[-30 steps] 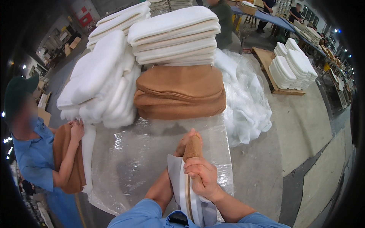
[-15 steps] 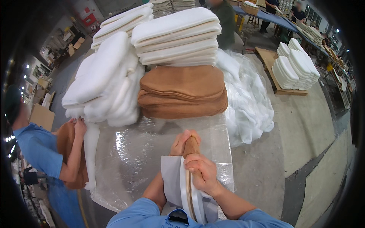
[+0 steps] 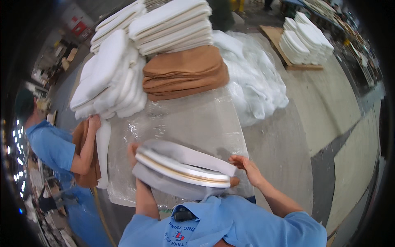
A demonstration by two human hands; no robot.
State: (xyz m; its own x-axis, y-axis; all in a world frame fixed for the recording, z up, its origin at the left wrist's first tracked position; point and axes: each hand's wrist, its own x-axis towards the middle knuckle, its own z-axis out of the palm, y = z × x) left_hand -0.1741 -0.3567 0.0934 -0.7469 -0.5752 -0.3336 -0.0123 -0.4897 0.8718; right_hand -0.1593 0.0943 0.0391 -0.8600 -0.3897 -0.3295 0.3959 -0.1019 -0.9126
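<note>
A curved, layered cushion piece [image 3: 183, 169] lies crosswise in front of me, slightly blurred. Its edge shows white padding around a tan middle strip, with pale grey fabric flaps on both long sides. A bit of brown material [image 3: 234, 181] pokes out at its right end. My left hand [image 3: 132, 154] grips the left end, its fingers partly hidden behind the piece. By the right end is my right hand [image 3: 247, 168], fingers extended and apart, close to the corner of the upper grey flap; contact there is unclear.
Beneath is a plastic-covered table [image 3: 185, 119]. At its back sit stacked brown covers [image 3: 185, 72], white padding piles [image 3: 103, 74] and white cushions [image 3: 173, 29]. Bagged white padding [image 3: 255, 78] bulges at the right. A co-worker [image 3: 53, 144] handles brown material on the left. Another white stack [image 3: 306, 39] stands beyond.
The cushion piece has turned from pointing away from me to lying crosswise. My hands, formerly together on its brown far end, have moved apart to opposite ends. The view has shifted.
</note>
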